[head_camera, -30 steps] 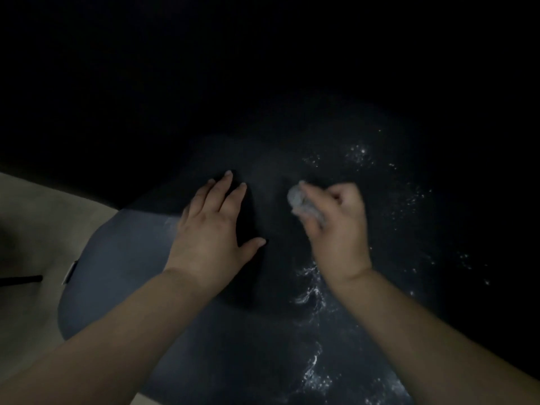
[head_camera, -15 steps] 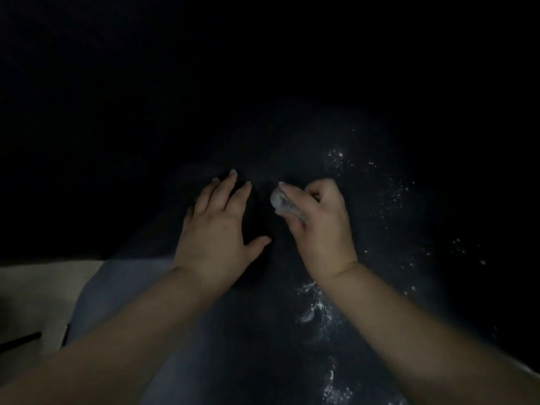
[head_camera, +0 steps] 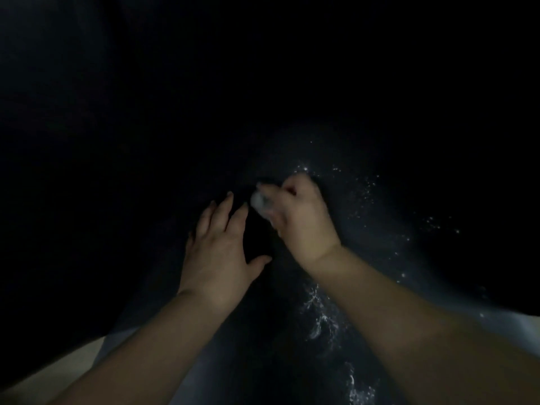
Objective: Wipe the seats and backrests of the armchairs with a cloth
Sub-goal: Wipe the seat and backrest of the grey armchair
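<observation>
Since the frame 1 second ago, both hands have slid toward the upper part of the picture along the dark armchair seat (head_camera: 263, 361), and the pale floor (head_camera: 58, 372) has shrunk to a strip in the lower left corner.

Nearest, 2 bare forearms enter from the bottom edge. White foamy streaks (head_camera: 318, 317) glisten on the seat between and right of them, running from the bottom centre upward, with scattered specks (head_camera: 368, 188) further up on the right.

At centre, the left hand (head_camera: 219, 258) lies flat on the seat, fingers straight and spread. Just right of it, the right hand (head_camera: 304, 223) is curled tight around a small pale wadded cloth (head_camera: 260, 203), pressing it to the upholstery.

Beyond the hands everything is black; the backrest and room cannot be made out. No containers can be seen.
</observation>
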The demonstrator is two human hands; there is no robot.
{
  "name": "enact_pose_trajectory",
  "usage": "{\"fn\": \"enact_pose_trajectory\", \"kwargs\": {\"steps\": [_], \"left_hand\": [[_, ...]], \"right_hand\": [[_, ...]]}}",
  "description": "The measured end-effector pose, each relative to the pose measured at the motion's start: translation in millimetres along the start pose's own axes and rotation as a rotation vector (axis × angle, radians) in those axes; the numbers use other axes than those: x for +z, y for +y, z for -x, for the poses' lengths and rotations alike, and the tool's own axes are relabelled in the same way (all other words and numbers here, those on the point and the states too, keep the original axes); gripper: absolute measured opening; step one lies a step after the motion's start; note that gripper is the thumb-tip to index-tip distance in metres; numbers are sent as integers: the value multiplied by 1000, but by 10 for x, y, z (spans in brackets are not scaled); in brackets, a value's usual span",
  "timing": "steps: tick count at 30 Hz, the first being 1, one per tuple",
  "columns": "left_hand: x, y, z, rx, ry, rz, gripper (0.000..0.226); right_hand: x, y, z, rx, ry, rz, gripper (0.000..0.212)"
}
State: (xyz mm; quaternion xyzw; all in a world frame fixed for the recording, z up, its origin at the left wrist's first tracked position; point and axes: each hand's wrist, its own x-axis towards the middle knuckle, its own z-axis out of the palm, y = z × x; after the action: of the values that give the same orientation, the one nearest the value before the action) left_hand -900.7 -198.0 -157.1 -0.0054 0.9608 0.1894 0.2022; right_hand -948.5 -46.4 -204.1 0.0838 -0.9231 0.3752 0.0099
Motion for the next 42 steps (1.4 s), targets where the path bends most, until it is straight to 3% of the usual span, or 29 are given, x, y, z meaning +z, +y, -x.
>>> {"fn": "enact_pose_trajectory", "kwargs": {"steps": [2, 5, 9, 12, 13, 16, 18, 20, 21, 23, 24, 25, 28, 31, 34, 37, 39, 42], "left_hand": [[-3, -7, -37, 7, 17, 0, 91], [-28, -23, -106, 19, 32, -14, 92], [-38, -3, -155, 7, 36, -20, 93], [-36, 28, -156, 12, 44, -27, 92], [-36, 35, -157, 16, 43, -23, 92], [-49, 43, -174, 21, 39, -14, 92], [-60, 55, -194, 18, 31, -6, 92], [-64, 78, -210, 16, 24, 1, 92], [-61, 89, -218, 16, 24, 2, 92], [-47, 130, -247, 14, 21, 8, 92], [-35, 154, -262, 15, 20, 10, 93], [-22, 178, -280, 21, 20, 7, 93], [7, 223, -336, 57, 32, -8, 93], [4, 234, -384, 59, 38, -4, 92], [-6, 250, -395, 56, 34, -13, 91], [-13, 280, -405, 46, 20, -9, 90], [-5, 306, -415, 50, 20, -13, 90], [12, 348, -437, 74, 25, -22, 89]], "right_hand": [[-139, 108, -308, 118, 127, 26, 29], [-377, 193, -349, 196, 186, 153, 22], [-283, 180, 193, -32, 91, 250, 42], [-159, 64, -9, -209, -13, 296, 42], [-153, 79, -191, -142, 41, 199, 37], [-421, 212, -599, 327, 212, -145, 25], [-557, 307, -592, 335, 196, -103, 24], [-587, 340, -364, 314, 247, 95, 14], [-531, 344, -178, 223, 245, 205, 3], [-400, 344, 89, 69, 83, 321, 22], [-350, 300, 74, 51, 49, 242, 21], [-285, 286, -26, 78, 79, 115, 15], [-412, 331, -551, 290, 151, -132, 25], [-638, 440, -772, 326, 222, 18, 7], [-757, 573, -345, 186, 141, 376, 36], [-611, 468, 47, 147, 111, 265, 32], [-516, 357, -105, 99, 62, 185, 10], [-489, 444, -530, 188, 26, 45, 29]]}}
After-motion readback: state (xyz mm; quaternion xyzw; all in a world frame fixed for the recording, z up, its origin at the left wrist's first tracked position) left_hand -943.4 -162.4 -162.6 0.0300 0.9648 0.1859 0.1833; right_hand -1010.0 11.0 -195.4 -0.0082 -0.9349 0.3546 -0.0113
